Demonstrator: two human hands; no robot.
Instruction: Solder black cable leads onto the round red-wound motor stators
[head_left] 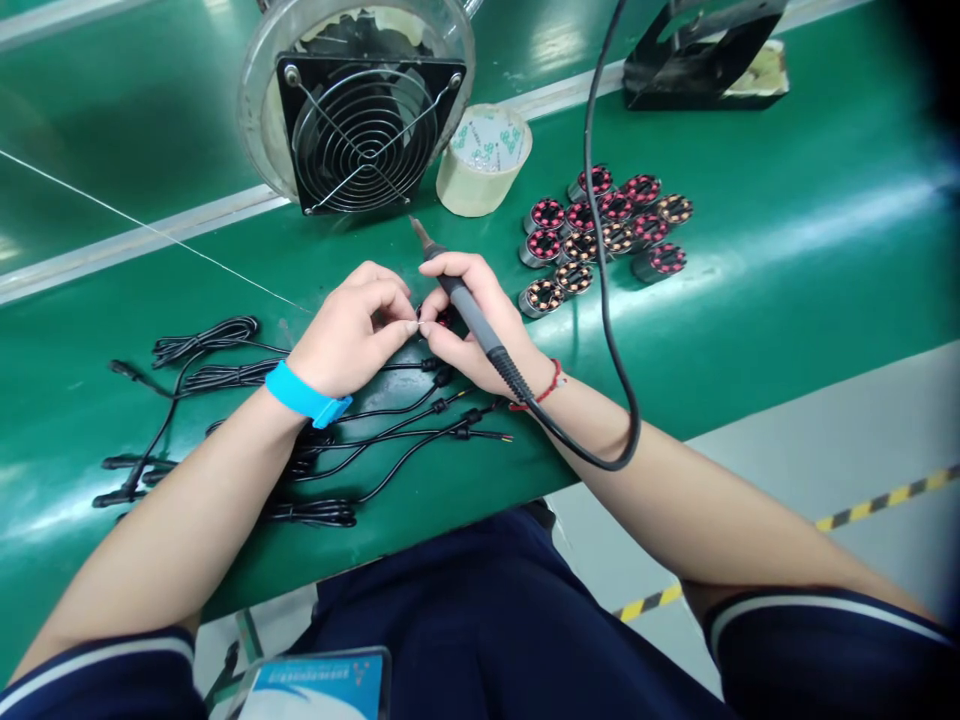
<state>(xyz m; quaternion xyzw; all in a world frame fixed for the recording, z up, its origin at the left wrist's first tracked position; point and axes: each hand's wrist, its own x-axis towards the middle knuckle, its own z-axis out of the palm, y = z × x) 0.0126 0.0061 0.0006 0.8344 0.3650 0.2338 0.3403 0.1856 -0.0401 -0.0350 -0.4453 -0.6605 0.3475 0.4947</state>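
— Left hand [349, 325] and right hand [484, 320] meet almost fingertip to fingertip above the green desk [757, 270]. What does each grasp?

— The left seems to pinch a fine pale strand [422, 322] between thumb and finger. The right has a soldering iron [471, 315] lodged among its fingers, while its thumb and a fingertip close at the strand.

— Why tilt the iron like that?

— Probably to leave those fingertips free, with the metal tip turned away from them. A small wound stator [444, 318] appears to sit right there, mostly hidden by the right hand's fingers; I cannot tell what supports it.

— And around them?

— Black cables [221, 377] lie bundled below and left of the hands, several ends fanned rightward, perhaps for easy picking. More stators [616, 238], pink-wound and copper-wound, stand grouped to the right, likely within reach. Ahead, a grilled fan [367, 140] faces the hands, presumably to move air there, with a tape roll [472, 190] just beside it. Farther right is a black stand [660, 75].

— Any writing?

— Green print marks the roll's core, and the blue badge [315, 690] carries pale lettering; neither reads clearly.
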